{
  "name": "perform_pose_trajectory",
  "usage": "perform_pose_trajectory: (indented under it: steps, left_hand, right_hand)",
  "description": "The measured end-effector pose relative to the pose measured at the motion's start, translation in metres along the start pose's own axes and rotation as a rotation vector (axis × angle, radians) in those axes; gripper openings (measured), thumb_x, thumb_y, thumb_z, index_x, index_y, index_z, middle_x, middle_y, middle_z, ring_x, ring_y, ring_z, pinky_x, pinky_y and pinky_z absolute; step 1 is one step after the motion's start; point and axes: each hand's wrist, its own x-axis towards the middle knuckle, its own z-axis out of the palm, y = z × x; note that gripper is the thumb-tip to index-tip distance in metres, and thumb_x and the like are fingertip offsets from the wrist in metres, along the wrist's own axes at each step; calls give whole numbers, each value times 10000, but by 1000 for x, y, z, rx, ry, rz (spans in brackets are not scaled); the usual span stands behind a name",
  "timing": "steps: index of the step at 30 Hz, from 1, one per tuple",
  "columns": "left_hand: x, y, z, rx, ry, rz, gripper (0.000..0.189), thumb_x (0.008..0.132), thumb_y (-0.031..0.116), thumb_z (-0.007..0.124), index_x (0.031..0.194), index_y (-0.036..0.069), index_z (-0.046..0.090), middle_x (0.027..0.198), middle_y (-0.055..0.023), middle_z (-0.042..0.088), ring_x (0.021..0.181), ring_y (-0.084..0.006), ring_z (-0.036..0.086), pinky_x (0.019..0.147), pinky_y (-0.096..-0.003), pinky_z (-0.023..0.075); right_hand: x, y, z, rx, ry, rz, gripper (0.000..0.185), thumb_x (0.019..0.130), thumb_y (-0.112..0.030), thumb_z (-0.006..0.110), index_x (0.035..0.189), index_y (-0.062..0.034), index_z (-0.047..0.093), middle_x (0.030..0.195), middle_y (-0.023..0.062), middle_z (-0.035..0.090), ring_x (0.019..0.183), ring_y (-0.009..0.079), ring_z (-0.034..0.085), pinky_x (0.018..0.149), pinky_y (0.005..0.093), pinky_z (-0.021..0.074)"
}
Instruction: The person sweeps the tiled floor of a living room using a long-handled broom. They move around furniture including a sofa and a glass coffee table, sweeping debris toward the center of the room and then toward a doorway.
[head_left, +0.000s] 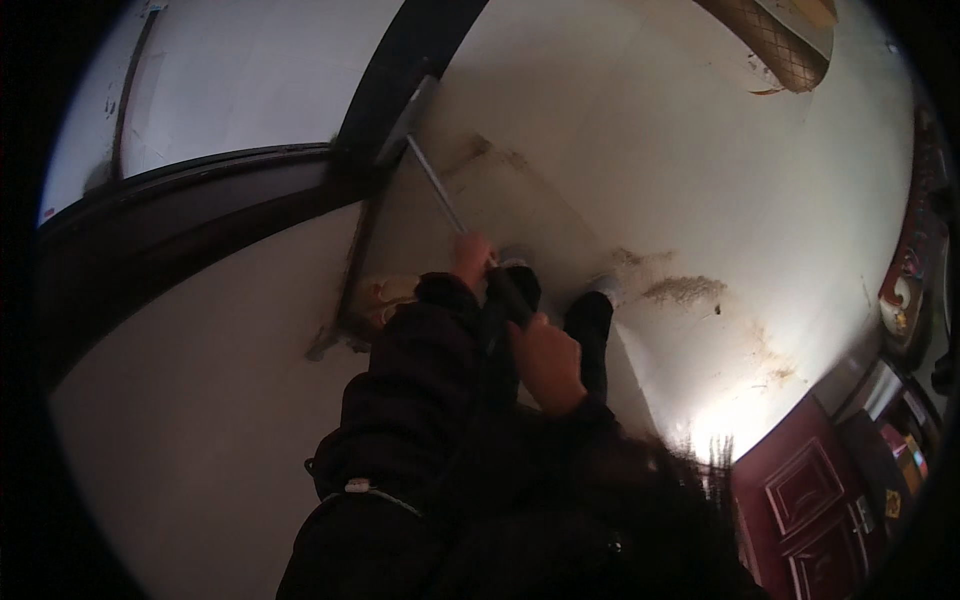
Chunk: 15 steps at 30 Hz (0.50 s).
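My left hand (472, 259) grips the metal pole (437, 183) of a long-handled floor tool, and my right hand (551, 364) holds its dark handle nearer my body. The pole slants up and left to a flat, wide head (409, 120) that lies against a dark strip (386, 82) on the floor. The picture is too dim to tell what kind of head it is. My two feet stand just past my hands on the pale floor (660, 165). Brownish dirt (684, 291) lies in patches to the right of my feet, and a darker smudge (478, 145) shows beside the pole.
A dark threshold or frame (225, 180) crosses the left side, with a lighter floor beyond it. Near my left arm stands a low piece with carved ornament (390, 292). A quilted furniture edge (795, 60) is at the upper right. A dark red panelled door (806, 487) stands at the lower right.
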Motion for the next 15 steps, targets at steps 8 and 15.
perform_pose_trajectory:
  steps: [8,15]
  left_hand:
    - [-195,-124,136,-39,-385,-363,341,865,129,506,1026,11,229,751,-164,506,531,-272,566,433,-432,497]
    - [-275,-135,147,-124,-610,-457,444,879,102,498,1130,3,145,653,-136,470,450,-245,540,374,-398,487]
  right_hand:
    - [-165,85,-110,-455,-19,589,477,882,-452,473,837,10,581,655,198,617,653,360,633,599,451,495]
    - [-250,114,-110,-299,219,486,410,819,-403,615,702,-13,572,550,190,565,533,363,583,486,463,417]
